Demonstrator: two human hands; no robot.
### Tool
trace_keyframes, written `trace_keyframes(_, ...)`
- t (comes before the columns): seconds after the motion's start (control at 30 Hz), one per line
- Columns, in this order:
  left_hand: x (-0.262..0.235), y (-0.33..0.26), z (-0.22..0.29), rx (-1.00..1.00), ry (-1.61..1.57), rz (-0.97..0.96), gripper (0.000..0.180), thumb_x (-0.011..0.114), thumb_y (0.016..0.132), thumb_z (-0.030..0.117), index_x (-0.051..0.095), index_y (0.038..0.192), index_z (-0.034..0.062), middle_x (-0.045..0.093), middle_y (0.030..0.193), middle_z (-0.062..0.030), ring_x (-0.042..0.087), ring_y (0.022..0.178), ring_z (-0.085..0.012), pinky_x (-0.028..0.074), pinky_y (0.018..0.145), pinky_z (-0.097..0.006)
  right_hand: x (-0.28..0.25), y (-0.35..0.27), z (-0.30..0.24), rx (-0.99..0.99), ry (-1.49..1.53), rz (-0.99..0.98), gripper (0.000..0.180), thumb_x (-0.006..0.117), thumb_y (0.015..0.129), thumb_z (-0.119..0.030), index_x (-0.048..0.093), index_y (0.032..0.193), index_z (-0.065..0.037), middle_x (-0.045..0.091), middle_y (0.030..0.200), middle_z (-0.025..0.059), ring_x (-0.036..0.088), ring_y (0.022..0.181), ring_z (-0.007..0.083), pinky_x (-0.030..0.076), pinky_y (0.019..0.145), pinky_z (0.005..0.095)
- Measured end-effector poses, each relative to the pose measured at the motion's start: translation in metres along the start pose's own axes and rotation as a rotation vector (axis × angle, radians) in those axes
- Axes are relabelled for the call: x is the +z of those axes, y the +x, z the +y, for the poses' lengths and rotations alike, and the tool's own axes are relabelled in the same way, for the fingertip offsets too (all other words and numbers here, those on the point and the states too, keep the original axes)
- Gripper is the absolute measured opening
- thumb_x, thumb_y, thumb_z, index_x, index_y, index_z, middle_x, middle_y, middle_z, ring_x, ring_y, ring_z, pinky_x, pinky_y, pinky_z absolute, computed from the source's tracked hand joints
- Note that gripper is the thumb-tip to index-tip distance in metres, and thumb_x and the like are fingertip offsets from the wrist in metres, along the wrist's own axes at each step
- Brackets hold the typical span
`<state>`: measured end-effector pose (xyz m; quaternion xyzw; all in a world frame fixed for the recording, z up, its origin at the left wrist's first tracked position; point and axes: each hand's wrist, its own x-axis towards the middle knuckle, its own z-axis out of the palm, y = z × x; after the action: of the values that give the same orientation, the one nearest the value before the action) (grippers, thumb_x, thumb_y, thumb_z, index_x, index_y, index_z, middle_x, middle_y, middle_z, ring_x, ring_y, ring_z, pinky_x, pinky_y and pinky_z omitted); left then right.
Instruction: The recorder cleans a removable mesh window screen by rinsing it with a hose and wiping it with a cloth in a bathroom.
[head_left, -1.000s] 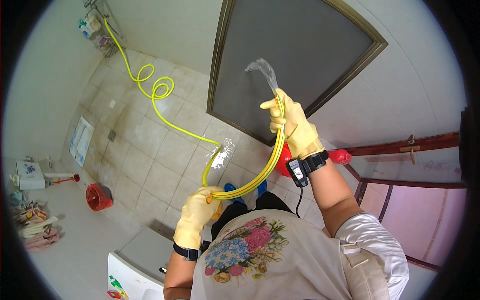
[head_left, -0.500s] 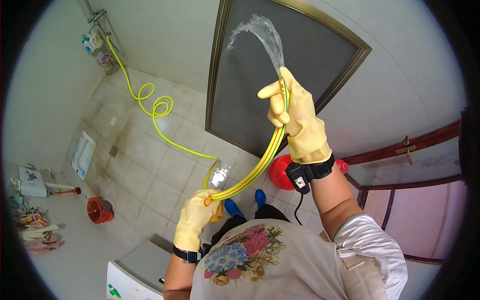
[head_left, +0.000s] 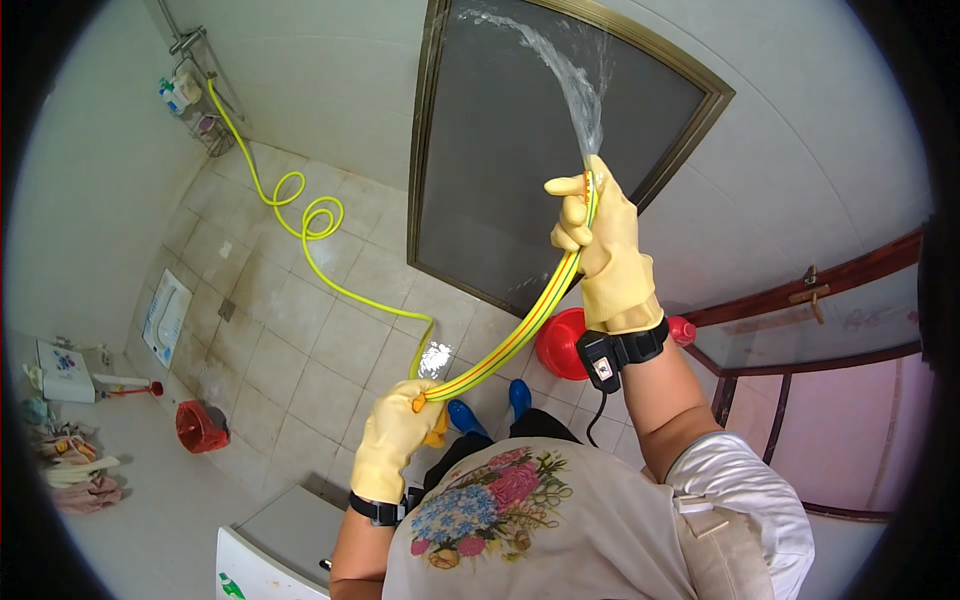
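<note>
A yellow garden hose [head_left: 505,350] with red and green stripes runs between my two hands, both in pale yellow rubber gloves. My right hand [head_left: 605,235] grips it near its outlet, with the thumb or a finger along the end. Water [head_left: 580,85] sprays up from there and curves left in front of a dark grey framed panel [head_left: 540,150]. My left hand [head_left: 390,425] is closed round the hose lower down, with something orange showing at the fingers. Beyond it the hose loops over the tiled floor to the shower fitting at the far left.
A red basin [head_left: 562,345] stands beneath my right forearm. At the left are a squat toilet [head_left: 167,315], a red bin [head_left: 200,427] and hanging cloths [head_left: 85,470]. A wire shelf with bottles [head_left: 185,95] hangs at the far-left corner. A wood-framed door [head_left: 815,300] is on the right.
My right hand has shifted slightly right and nearer with the hose end. The water arc has moved right and spread against the panel. My left hand keeps its place.
</note>
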<state>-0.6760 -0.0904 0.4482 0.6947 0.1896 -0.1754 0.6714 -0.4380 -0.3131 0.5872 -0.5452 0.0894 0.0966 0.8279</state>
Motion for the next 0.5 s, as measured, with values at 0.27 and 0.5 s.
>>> trace_keyframes(0.27,0.008,0.007,0.007,-0.043,-0.014,-0.018,0.019,0.068,0.093,0.009,0.069,0.110,-0.0014,0.071,0.093,-0.0093,0.070,0.077,-0.0175,0.059,0.068,-0.032,-0.002,-0.003,-0.013,-0.061,0.049,0.052,0.062,0.041,0.109,-0.043,0.068,0.086,0.008,0.049,0.054,0.0052,0.033,0.037,0.0133,0.031,0.038,0.0300)
trace_keyframes(0.5,0.012,0.004,0.004,-0.066,-0.031,0.042,0.023,0.072,0.091,0.012,0.073,0.112,0.0011,0.072,0.098,-0.0077,0.068,0.086,-0.0141,0.056,0.076,-0.028,0.023,-0.002,-0.019,0.007,-0.037,-0.029,0.058,0.043,0.107,-0.041,0.067,0.087,0.008,0.043,0.053,0.0033,0.030,0.038,0.0114,0.028,0.040,0.0300)
